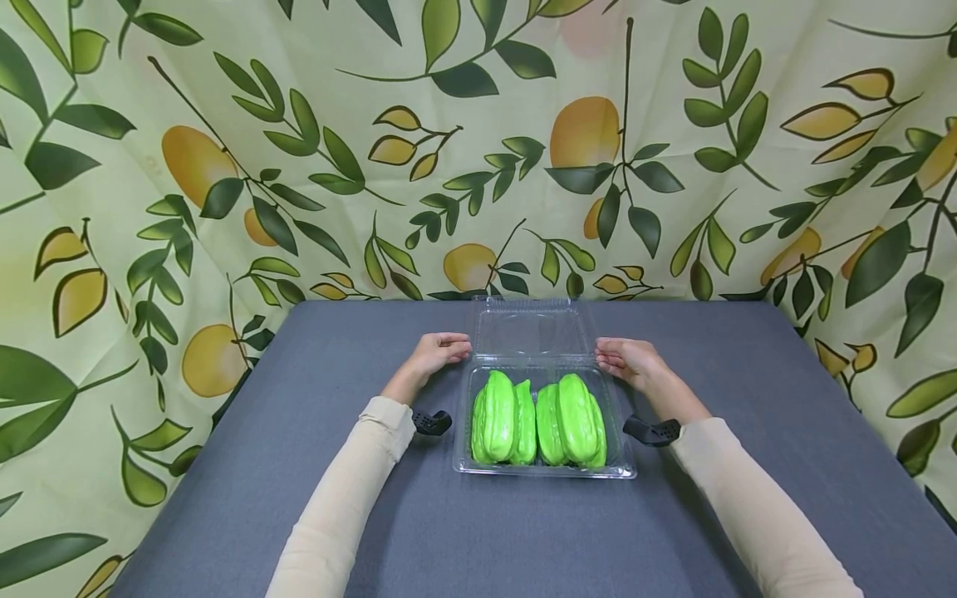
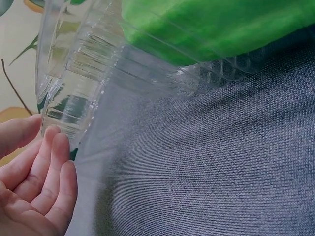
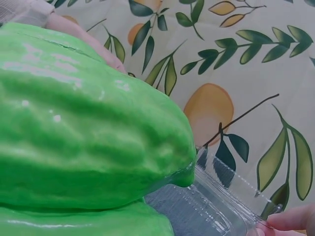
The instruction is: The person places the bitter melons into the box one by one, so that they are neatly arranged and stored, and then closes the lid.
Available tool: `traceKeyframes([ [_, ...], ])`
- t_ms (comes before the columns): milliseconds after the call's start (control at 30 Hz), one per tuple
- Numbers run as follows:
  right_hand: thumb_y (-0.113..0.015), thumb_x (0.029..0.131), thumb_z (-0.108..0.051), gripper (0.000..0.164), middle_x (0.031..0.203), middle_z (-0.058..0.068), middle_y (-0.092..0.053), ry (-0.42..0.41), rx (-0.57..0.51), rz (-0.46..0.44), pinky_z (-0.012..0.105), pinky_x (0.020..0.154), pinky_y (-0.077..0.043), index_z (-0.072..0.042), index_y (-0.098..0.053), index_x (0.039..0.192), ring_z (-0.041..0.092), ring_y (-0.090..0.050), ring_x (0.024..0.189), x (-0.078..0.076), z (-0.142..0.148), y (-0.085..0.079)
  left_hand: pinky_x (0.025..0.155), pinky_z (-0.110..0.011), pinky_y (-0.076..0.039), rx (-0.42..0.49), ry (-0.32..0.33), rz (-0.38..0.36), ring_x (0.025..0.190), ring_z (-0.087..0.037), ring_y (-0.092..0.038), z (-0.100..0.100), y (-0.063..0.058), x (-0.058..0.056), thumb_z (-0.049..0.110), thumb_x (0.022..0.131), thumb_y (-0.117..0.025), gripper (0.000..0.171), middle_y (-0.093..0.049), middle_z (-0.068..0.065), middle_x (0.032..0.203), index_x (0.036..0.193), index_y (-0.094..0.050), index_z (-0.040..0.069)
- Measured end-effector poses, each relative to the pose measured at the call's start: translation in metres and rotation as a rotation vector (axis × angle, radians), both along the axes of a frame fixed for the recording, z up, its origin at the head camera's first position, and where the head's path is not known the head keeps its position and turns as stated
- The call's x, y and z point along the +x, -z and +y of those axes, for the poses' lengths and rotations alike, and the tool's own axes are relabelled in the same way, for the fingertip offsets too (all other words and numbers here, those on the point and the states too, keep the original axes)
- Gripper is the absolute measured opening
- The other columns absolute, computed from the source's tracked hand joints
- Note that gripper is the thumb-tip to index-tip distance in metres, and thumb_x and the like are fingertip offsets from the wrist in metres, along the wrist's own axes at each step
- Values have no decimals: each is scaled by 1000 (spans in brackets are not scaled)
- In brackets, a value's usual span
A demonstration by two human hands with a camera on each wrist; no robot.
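A clear plastic clamshell box [image 1: 546,472] lies on the table with its lid [image 1: 532,332] swung back on the far side. Several bright green, ridged, glossy fruits [image 1: 499,415] fill the base side by side, lengthwise. At the lid's left edge, my left hand [image 1: 437,355] pinches the clear plastic [image 2: 69,108] between thumb and fingertips. My right hand [image 1: 634,361] does likewise at the right edge; its thumb and a finger meet on the rim in the right wrist view. There, a large green fruit [image 3: 88,123] hides much of the box.
The box stands on a dark grey cloth-covered table [image 1: 351,357]. Behind and at both sides hangs a cream curtain [image 1: 419,191] printed with leaves and orange fruit. A black wrist camera [image 1: 432,423] sits at the left wrist, another [image 1: 652,431] at the right.
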State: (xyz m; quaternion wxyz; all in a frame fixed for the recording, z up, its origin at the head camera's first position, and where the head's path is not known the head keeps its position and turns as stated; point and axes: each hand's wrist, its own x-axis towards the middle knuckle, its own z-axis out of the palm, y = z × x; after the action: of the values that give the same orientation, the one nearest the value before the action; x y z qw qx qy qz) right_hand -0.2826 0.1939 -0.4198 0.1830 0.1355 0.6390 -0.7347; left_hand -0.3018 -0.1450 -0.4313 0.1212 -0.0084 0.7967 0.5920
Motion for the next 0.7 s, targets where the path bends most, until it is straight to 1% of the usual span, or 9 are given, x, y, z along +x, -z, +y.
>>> traceKeyframes([
  [233, -53, 97, -7, 53, 68, -11, -66, -6, 31, 12, 13, 61, -54, 7, -34, 145, 0, -62, 62, 1, 1, -1, 95, -35, -55, -22, -19, 34, 85, -6, -67, 2, -2, 1, 9, 94, -61, 34, -66, -24, 122, 125, -60, -5],
  [500, -54, 97, -8, 54, 68, -13, -65, 0, 104, 36, 12, 61, -53, 5, -35, 146, -2, -61, 63, 3, 1, -3, 88, -31, -56, -59, -29, 95, 80, -2, -64, 3, -2, 0, 11, 93, -63, 33, -69, -21, 113, 123, -62, -3],
  [700, -54, 97, -8, 54, 70, -14, -65, 6, 125, 56, 12, 63, -54, 5, -35, 146, -3, -62, 65, 5, 0, -3, 86, -31, -56, -44, -37, 110, 73, 2, -61, 3, -1, 0, 10, 92, -65, 33, -71, -16, 103, 122, -63, -2],
])
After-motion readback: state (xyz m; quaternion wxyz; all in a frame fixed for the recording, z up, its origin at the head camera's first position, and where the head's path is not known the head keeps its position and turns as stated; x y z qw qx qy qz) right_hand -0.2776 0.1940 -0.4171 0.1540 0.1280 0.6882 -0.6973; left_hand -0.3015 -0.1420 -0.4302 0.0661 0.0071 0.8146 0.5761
